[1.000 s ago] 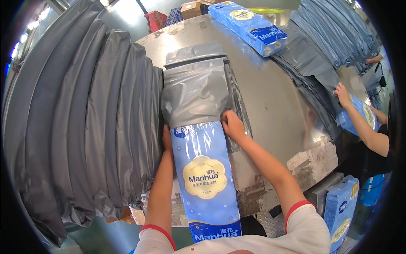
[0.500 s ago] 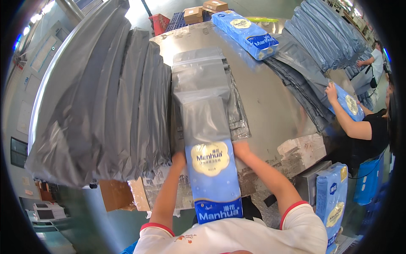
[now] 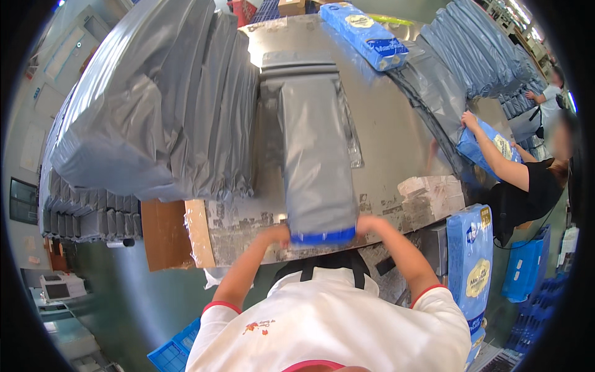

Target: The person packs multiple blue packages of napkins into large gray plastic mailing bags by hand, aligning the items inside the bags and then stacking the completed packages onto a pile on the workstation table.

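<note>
A long blue package lies lengthwise on the metal table (image 3: 396, 142), almost wholly inside a grey plastic mailer bag (image 3: 316, 155). Only its blue near end (image 3: 322, 237) shows at the table's front edge. My left hand (image 3: 277, 235) grips the bag's open mouth at the left corner. At the right corner, my right hand (image 3: 367, 224) holds the same end. Several flat grey bags lie stacked under the filled one.
A tall pile of grey filled bags (image 3: 155, 111) covers the table's left side. Another blue package (image 3: 362, 34) lies at the far end. A person in black (image 3: 520, 186) at the right handles a blue package (image 3: 483, 146). More blue packages (image 3: 468, 266) stand upright at the lower right.
The grey bag has been drawn toward me over the blue package, which was half exposed before and now shows only its near end. Both hands moved back to the table's front edge.
</note>
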Demonstrator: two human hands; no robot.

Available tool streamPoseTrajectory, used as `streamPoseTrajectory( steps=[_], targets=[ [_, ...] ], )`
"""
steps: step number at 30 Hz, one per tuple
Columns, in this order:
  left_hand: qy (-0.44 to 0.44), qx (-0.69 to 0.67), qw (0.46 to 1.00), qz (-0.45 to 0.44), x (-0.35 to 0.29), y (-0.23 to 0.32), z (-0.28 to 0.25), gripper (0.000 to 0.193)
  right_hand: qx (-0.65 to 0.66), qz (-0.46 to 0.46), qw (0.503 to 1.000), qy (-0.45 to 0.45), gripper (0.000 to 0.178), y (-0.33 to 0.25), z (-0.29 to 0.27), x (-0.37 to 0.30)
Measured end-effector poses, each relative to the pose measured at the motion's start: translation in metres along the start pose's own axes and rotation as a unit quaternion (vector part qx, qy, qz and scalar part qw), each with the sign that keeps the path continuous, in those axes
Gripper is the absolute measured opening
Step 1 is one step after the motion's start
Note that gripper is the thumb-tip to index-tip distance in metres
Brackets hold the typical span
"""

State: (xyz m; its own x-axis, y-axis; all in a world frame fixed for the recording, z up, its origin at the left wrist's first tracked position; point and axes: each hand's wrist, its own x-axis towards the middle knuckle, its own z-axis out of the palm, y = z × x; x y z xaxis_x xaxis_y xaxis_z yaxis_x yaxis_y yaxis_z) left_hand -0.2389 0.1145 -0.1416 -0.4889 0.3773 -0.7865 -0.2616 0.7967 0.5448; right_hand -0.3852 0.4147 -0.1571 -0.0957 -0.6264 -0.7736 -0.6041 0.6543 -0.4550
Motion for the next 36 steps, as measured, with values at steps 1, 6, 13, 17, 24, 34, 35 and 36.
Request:
streamPoseTrajectory(
  steps=[1,6,13,17,24,34,35,36],
  targets=[
    [0.08,-0.041,0.993,0.081,0.017,-0.039,0.0,0.016,0.021,0.041,0.998,0.043,0.02,-0.019,-0.04,-0.01],
    [0.367,-0.519,0.77,-0.05,0.016,-0.025,0.041,0.03,0.485,0.062,0.772,0.407,0.03,-0.01,0.04,-0.003],
    [0.36,-0.614,0.703,0.006,0.004,-0.018,0.069,0.018,0.606,0.107,0.717,0.326,0.026,-0.011,0.044,0.004],
    [0.293,-0.604,0.74,-0.038,-0.016,-0.009,0.098,0.018,0.589,0.102,0.713,0.367,0.024,-0.018,0.045,-0.001],
    [0.272,-0.576,0.769,-0.05,-0.095,-0.088,0.153,0.029,0.48,0.137,0.746,0.439,0.017,0.014,0.026,0.001],
    [0.76,0.101,0.575,-0.284,-0.237,-0.123,0.064,0.037,-0.001,0.238,0.846,0.476,0.046,-0.02,-0.011,-0.075],
    [0.76,-0.047,0.624,-0.179,-0.21,-0.091,0.048,0.04,-0.1,0.266,0.794,0.537,0.056,-0.032,-0.017,-0.082],
    [0.695,0.193,0.674,-0.163,-0.184,-0.076,0.045,0.039,-0.181,0.18,0.793,0.553,0.062,-0.022,-0.019,-0.076]
  ],
)
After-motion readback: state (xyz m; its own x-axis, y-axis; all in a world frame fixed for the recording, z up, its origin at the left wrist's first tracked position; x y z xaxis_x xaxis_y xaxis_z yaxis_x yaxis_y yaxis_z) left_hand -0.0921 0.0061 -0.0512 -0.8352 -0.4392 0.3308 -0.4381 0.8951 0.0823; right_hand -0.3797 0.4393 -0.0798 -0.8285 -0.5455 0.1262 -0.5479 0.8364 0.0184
